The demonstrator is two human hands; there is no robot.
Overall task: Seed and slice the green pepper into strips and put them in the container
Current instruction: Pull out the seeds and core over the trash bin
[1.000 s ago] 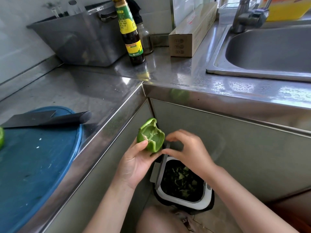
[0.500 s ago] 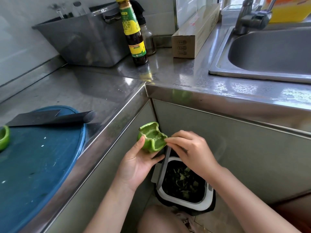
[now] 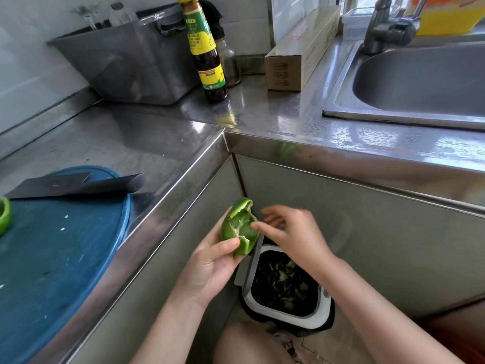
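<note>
My left hand (image 3: 210, 269) grips a hollow green pepper half (image 3: 240, 228), cut side facing right, below the counter edge and above an open waste bin (image 3: 324, 306) that holds green scraps. The fingers of my right hand (image 3: 296, 232) are spread, and its index fingertip touches the inside of the pepper. Another green pepper piece (image 3: 4, 216) lies at the left edge of the blue cutting board (image 3: 57, 253). A dark cleaver (image 3: 76, 185) rests across the board's far side.
A grey tub (image 3: 126, 64) stands at the back of the steel counter (image 3: 157, 143). Beside it are a sauce bottle (image 3: 207, 53) and a long cardboard box (image 3: 299, 56). At the right are the sink (image 3: 420, 80) and tap (image 3: 388, 24). My knee shows at the bottom.
My left hand has turned the pepper so its opening faces right. My right hand went from pinching at the rim to spread fingers, with the index tip inside.
</note>
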